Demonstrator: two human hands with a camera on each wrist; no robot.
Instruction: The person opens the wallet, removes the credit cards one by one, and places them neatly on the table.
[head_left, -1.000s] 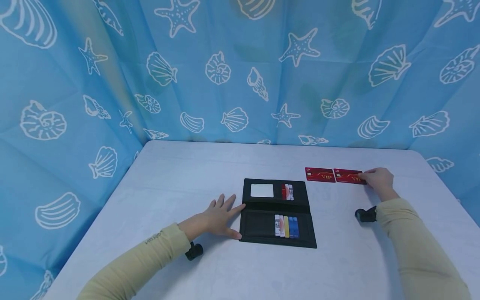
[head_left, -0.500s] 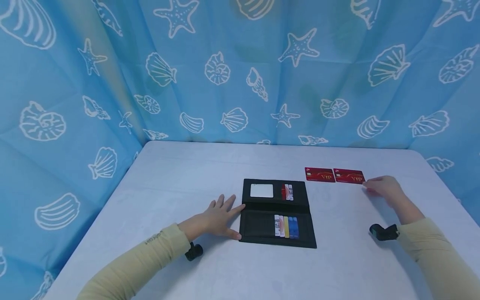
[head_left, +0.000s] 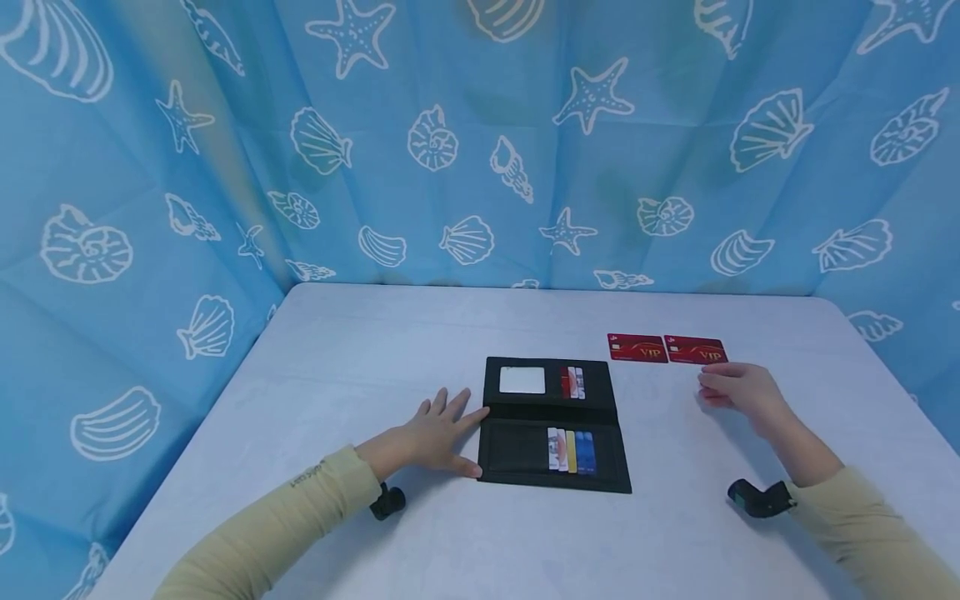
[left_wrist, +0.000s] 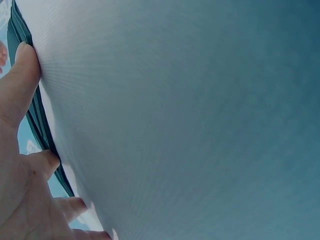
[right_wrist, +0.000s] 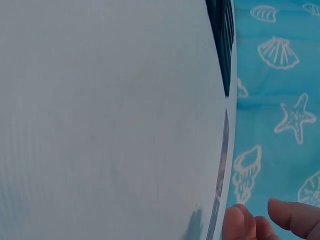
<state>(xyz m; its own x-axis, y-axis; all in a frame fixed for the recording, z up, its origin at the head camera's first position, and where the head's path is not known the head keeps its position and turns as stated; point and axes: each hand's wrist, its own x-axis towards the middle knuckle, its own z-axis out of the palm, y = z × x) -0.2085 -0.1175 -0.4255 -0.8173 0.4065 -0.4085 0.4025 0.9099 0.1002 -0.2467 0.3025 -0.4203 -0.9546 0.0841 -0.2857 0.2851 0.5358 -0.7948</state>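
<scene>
White table [head_left: 375,333], red VIP card [head_left: 695,350] just beyond right grip [head_left: 738,390]

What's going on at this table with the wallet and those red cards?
A person sits at a white table with a black wallet lying open, several cards tucked in its slots. The left hand rests flat against the wallet's left edge. The right hand hovers close to two red VIP cards lying side by side beyond the wallet, holding nothing.
</scene>
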